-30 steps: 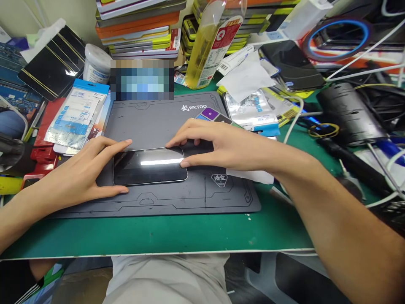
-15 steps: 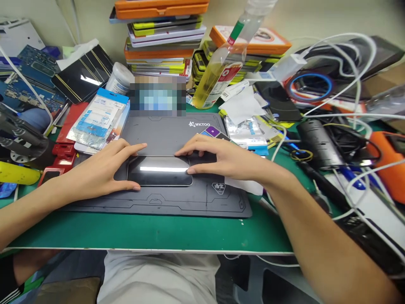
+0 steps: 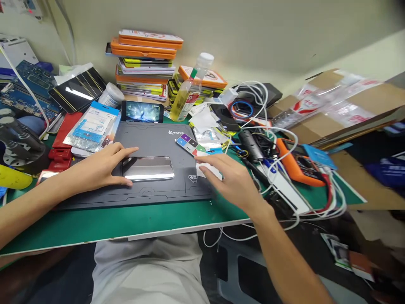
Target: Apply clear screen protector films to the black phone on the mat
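Observation:
A smartphone [image 3: 148,169] lies face up on a dark grey work mat [image 3: 158,192], its glossy screen reflecting a bright strip. Around its left end is my left hand [image 3: 109,166], the thumb at the near edge and bent fingers at the far corner, with the index finger stretched out above. My right hand [image 3: 234,181] is over the mat's right edge, thumb and index finger apart above a white paper or wipe [image 3: 209,168]. Its other fingers are hidden beneath the hand. Close by lies a card with coloured squares [image 3: 190,144].
Behind the mat, a second phone [image 3: 142,112] shows a lit picture beside a bottle of yellow liquid [image 3: 186,99]. Stacked orange and yellow boxes [image 3: 144,67] rise behind. To the right are tangled white cables [image 3: 294,139] and an orange multimeter [image 3: 297,162]; packets [image 3: 95,124] lie left.
My right hand has left the smartphone and moved right, over the white paper. My left hand stays at the smartphone's left end. The view has swung to the right.

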`<state>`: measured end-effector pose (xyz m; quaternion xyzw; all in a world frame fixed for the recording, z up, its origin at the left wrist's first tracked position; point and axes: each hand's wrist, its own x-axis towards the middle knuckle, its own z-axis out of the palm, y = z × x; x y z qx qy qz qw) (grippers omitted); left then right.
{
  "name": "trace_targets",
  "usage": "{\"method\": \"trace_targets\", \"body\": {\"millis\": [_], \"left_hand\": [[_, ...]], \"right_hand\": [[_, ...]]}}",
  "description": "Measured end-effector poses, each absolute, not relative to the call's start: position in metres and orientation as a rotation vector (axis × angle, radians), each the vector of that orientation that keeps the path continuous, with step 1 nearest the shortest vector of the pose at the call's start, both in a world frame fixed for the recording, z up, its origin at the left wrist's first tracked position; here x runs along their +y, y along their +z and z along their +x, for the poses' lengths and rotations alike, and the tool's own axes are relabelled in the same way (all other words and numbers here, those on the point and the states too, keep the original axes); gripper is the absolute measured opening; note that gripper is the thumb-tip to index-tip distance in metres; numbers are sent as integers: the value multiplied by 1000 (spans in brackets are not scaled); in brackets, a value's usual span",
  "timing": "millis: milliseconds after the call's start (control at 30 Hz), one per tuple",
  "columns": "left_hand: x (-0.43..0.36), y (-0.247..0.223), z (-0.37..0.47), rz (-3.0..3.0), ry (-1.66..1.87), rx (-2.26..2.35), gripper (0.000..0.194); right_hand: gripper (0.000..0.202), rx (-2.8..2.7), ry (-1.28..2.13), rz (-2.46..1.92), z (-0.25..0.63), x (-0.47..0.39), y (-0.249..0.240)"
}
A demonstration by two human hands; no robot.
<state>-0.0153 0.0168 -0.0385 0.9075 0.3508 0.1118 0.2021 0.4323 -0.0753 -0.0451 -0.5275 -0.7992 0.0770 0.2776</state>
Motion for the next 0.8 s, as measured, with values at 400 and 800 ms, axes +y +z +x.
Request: {"method": "trace_targets", "body": {"millis": [400, 800], "left_hand": [[21, -25, -17, 2615, 237, 965, 113], [22, -33, -19, 2639, 215, 966, 104]], "right_hand": [[31, -1916, 59, -1521, 437, -104, -93], [25, -1929, -105, -1333, 408, -84, -92]]}}
